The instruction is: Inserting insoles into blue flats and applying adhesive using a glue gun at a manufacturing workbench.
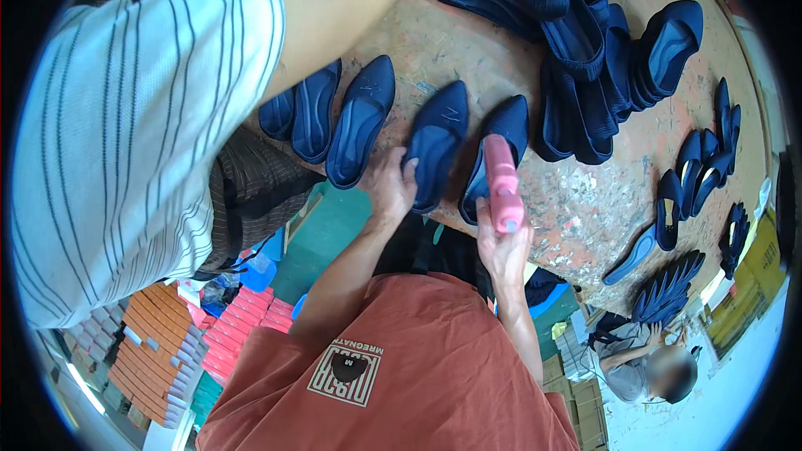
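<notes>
My left hand point(391, 185) is closed on the side of a dark blue pointed flat shoe point(438, 138), its thumb at the shoe's inner edge. The shoe's toe points away from me and the shoe is slightly blurred. In my right hand point(506, 252) is a pink, bottle-shaped tool point(503, 179), with its rounded end close to my palm. The tool lies over a second dark blue flat shoe point(510, 117) and hides part of its opening. My right thumb is by that shoe's heel; the other fingers are mostly hidden.
The worktable point(576, 200) has a worn, stained top. More flat shoes point(363, 121) stand to the left, and a shoe pile point(576, 50) is at the far right. A co-worker's striped sleeve point(167, 100) and arm reach across from the left. Another person point(643, 367) sits at lower right.
</notes>
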`<state>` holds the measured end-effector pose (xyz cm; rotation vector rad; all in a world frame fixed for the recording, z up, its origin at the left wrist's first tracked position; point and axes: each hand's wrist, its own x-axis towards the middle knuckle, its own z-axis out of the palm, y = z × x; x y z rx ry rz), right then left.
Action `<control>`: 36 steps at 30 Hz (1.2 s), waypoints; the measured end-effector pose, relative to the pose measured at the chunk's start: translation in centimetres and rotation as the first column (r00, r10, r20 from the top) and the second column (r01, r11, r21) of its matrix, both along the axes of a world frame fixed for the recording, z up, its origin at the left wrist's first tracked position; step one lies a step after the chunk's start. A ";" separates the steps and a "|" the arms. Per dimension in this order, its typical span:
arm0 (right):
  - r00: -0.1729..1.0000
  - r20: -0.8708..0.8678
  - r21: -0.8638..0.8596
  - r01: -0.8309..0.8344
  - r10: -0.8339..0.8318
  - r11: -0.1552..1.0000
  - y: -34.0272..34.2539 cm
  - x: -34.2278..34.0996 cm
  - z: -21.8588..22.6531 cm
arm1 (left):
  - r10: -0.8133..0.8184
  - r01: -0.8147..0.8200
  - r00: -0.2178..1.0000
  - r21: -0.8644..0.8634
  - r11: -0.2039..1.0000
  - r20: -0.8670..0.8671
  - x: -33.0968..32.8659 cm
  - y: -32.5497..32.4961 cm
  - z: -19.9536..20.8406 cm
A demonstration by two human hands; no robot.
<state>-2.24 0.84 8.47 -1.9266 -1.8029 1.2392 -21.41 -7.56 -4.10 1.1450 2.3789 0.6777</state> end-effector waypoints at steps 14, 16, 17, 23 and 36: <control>0.957 -0.159 -0.163 0.217 -0.243 0.962 2.0 4.1 -2.9 | -0.169 0.202 0.951 -0.109 0.973 0.258 7.2 6.2 4.4; 0.961 -0.162 -0.159 0.197 -0.223 0.967 2.0 4.0 -3.5 | -0.193 0.235 0.951 -0.161 0.958 0.243 7.5 6.1 3.2; 0.961 -0.162 -0.161 0.200 -0.225 0.967 2.2 4.0 -3.8 | -0.195 0.245 0.948 -0.186 0.952 0.252 7.7 6.0 2.7; 0.957 -0.160 -0.172 0.214 -0.242 0.962 2.0 4.1 -4.0 | -0.201 0.284 0.929 -0.250 0.926 0.312 7.7 6.1 2.3; 0.998 -0.010 -0.096 0.061 -0.062 0.993 1.3 3.7 -3.0 | -0.236 0.316 0.925 -0.260 0.912 0.296 7.7 6.3 2.7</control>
